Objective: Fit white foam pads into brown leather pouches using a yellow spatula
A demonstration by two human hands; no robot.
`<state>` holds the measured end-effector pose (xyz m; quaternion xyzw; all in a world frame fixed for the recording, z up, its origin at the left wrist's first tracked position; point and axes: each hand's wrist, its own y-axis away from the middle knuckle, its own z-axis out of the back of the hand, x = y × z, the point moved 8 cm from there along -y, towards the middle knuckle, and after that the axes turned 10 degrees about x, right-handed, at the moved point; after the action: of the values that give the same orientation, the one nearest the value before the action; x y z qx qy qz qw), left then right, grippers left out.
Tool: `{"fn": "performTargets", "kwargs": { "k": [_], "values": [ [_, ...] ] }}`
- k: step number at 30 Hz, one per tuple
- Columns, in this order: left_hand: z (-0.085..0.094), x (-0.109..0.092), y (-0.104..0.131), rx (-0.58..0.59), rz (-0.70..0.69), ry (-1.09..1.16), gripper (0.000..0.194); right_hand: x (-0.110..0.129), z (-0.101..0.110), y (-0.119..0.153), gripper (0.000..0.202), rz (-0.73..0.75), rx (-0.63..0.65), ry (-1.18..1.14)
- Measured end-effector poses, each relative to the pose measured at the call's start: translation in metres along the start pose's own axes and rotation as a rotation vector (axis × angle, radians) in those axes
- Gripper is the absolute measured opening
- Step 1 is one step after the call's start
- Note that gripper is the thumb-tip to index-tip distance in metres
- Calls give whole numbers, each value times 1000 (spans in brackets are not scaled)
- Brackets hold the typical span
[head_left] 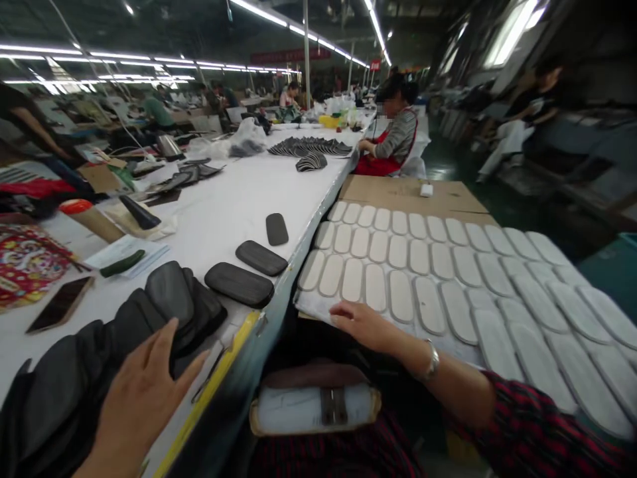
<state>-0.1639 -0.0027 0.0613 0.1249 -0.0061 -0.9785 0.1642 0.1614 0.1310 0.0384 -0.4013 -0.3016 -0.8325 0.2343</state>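
Note:
My left hand (144, 388) is over the pile of black oval pieces (169, 295) at the lower left, fingers spread, with nothing seen in it. Three dark oval pads lie apart near the white table's edge, one of them a black pad (239, 284). At the right, pale oval pieces (399, 295) are laid out in rows. My right hand (365, 325) rests at the near left edge of these rows, its fingers extended and holding nothing visible. Between my hands, lower down, is a whitish object with a brown rim (316, 406).
On the white table (233, 186) are a phone (60, 304), a cucumber (122, 263) on paper and stacked dark pieces (311, 146). A person in a red apron (393, 136) sits farther along. Cardboard (408, 194) lies beyond the pale rows.

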Motion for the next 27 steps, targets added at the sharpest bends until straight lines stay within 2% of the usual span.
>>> {"fn": "performTargets", "kwargs": {
  "k": [1,2,4,6,8,11,13,14,18,22,25,27],
  "values": [
    [-15,-13,9,56,-49,68,74,-17,6,25,37,-45,-62,57],
    [-37,-28,18,163,-118,147,71,-31,5,48,49,-80,-92,104],
    [-79,-63,35,355,-286,256,67,-51,-14,80,72,-98,-35,187],
    [-109,-89,41,463,-417,292,58,-58,-36,97,82,-106,23,255],
    [-123,-105,37,503,-494,286,44,-52,-51,97,76,-82,33,347],
    [-128,-114,21,553,-543,263,36,-33,-63,78,47,-9,64,548],
    [-128,-113,10,596,-520,257,36,-29,-68,62,26,0,125,676],
    [-128,-113,6,615,-500,260,37,-30,-69,55,24,-9,148,719],
    [-128,-118,-4,654,-467,283,36,-41,-68,35,30,-69,151,758],
    [-133,-125,-6,696,-456,300,33,-50,-70,27,32,-155,161,762],
    [-136,-118,-1,724,-432,340,33,-51,-70,33,33,-185,181,734],
    [-135,-105,7,734,-382,365,37,-52,-68,46,38,-202,185,705]
  ]
}}
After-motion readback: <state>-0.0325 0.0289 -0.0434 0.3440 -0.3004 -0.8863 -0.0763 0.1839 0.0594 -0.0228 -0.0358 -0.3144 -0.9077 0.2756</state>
